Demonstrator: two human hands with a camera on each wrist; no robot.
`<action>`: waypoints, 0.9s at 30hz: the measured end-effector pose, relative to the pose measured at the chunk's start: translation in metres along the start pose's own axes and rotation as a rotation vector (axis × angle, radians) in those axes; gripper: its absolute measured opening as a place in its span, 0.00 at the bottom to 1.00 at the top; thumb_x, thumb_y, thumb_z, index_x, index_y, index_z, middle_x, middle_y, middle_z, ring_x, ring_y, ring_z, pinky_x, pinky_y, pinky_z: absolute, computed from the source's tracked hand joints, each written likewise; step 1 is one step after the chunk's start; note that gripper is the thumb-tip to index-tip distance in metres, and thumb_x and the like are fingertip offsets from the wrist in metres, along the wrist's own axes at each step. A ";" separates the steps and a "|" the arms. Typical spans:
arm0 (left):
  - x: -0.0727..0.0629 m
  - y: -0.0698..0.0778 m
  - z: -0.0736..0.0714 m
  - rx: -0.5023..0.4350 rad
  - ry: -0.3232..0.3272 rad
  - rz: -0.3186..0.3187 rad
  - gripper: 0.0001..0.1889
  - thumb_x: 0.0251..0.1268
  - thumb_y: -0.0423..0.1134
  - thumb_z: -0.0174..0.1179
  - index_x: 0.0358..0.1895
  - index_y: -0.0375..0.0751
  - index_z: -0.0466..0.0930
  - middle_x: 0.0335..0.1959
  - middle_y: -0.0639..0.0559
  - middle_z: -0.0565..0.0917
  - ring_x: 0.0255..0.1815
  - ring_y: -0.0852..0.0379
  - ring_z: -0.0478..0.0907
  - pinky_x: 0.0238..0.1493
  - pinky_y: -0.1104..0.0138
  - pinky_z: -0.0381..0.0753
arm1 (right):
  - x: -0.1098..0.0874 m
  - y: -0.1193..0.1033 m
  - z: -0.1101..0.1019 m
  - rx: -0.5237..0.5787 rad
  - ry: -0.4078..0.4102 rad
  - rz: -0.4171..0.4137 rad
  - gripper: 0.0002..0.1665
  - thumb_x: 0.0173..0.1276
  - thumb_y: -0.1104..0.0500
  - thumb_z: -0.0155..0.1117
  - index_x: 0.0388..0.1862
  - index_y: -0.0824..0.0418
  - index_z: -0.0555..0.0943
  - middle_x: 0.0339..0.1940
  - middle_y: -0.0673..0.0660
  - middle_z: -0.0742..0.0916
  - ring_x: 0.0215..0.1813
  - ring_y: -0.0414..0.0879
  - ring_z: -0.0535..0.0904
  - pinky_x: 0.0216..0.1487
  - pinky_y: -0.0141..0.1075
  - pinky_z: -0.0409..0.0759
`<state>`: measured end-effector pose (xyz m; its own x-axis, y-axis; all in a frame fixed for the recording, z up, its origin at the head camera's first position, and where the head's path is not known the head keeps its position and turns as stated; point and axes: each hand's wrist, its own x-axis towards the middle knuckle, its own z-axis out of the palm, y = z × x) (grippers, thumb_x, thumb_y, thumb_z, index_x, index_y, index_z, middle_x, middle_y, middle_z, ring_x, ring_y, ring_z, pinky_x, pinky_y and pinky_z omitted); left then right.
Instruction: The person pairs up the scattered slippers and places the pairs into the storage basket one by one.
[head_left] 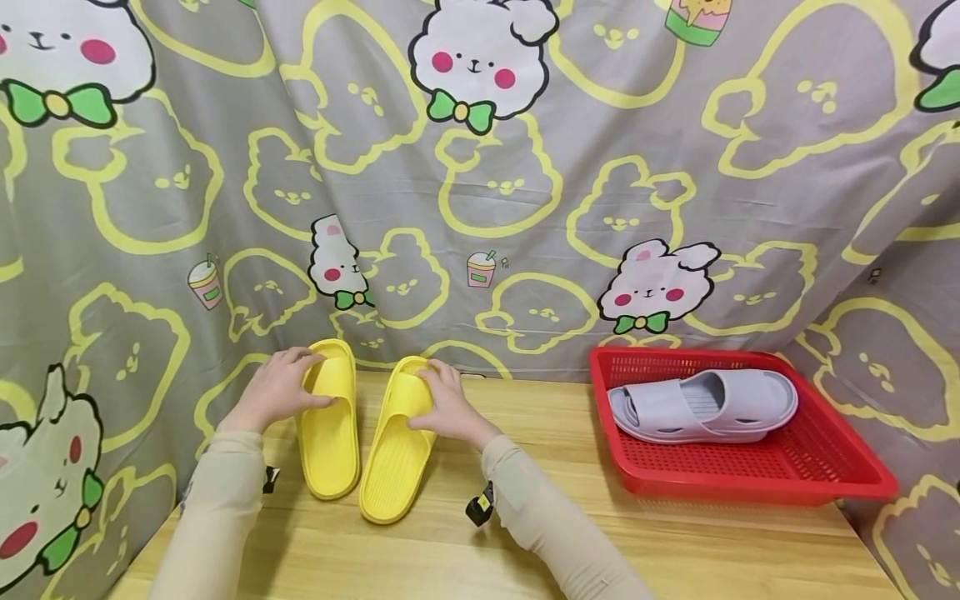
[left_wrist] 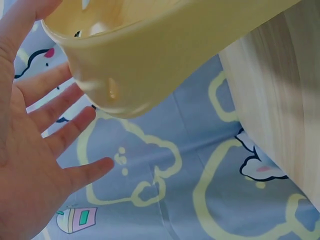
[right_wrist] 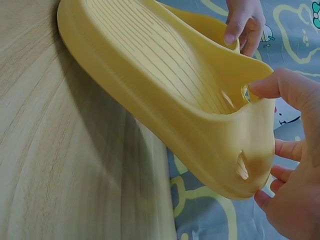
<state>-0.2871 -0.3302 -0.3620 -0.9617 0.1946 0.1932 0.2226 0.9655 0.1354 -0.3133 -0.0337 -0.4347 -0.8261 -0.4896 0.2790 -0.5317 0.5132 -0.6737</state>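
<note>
A wood counter [head_left: 540,433] with a pale yellow-brown grain fills the low part of the room. Behind it and on both sides hangs a gray curtain [head_left: 540,225], covered in bunny faces, green bows, little cups and yellow outlines. A red basket [head_left: 750,490] sits on the right part of the counter, with gray slippers [head_left: 757,400] lying sideways in it.

Two yellow slippers are side by side on the left part of the counter, just a little apart, with their toes near the curtain. The left slipper [head_left: 330,458] points nearly straight at the curtain, and the right slipper [head_left: 393,479] leans a bit, its toe tipped to the right.

The left hand [head_left: 281,383] is at the outer side of the left slipper's front. Its fingers are long and spread wide, and its thumb reaches over the strap. The pictures do not show how hard it touches. The right hand [head_left: 453,408] pinches the right slipper's strap, with the thumb on the rim and the other fingers against the outside. Pale sleeves [head_left: 562,525] cover both arms.
</note>
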 end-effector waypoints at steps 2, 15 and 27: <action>-0.002 0.000 -0.001 -0.013 0.016 0.000 0.45 0.48 0.61 0.70 0.66 0.35 0.71 0.69 0.31 0.65 0.66 0.27 0.62 0.61 0.33 0.64 | -0.001 0.000 -0.001 0.008 0.001 0.004 0.47 0.49 0.52 0.75 0.68 0.58 0.67 0.78 0.60 0.57 0.78 0.58 0.46 0.74 0.57 0.57; -0.012 -0.007 0.006 -0.128 0.065 -0.012 0.49 0.49 0.64 0.69 0.68 0.32 0.66 0.75 0.33 0.56 0.68 0.25 0.60 0.60 0.34 0.66 | -0.009 0.003 -0.005 0.067 0.026 0.016 0.47 0.49 0.53 0.75 0.68 0.58 0.66 0.79 0.61 0.55 0.79 0.58 0.44 0.74 0.59 0.57; -0.018 -0.008 0.014 -0.192 0.102 -0.068 0.49 0.50 0.67 0.67 0.68 0.34 0.66 0.77 0.34 0.55 0.70 0.26 0.58 0.60 0.28 0.59 | -0.018 0.007 -0.011 0.103 0.087 0.022 0.47 0.46 0.53 0.76 0.66 0.60 0.68 0.79 0.61 0.56 0.78 0.59 0.47 0.72 0.60 0.58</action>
<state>-0.2732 -0.3387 -0.3803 -0.9566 0.1024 0.2728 0.1935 0.9233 0.3319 -0.3038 -0.0140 -0.4369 -0.8530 -0.4133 0.3188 -0.4948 0.4459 -0.7458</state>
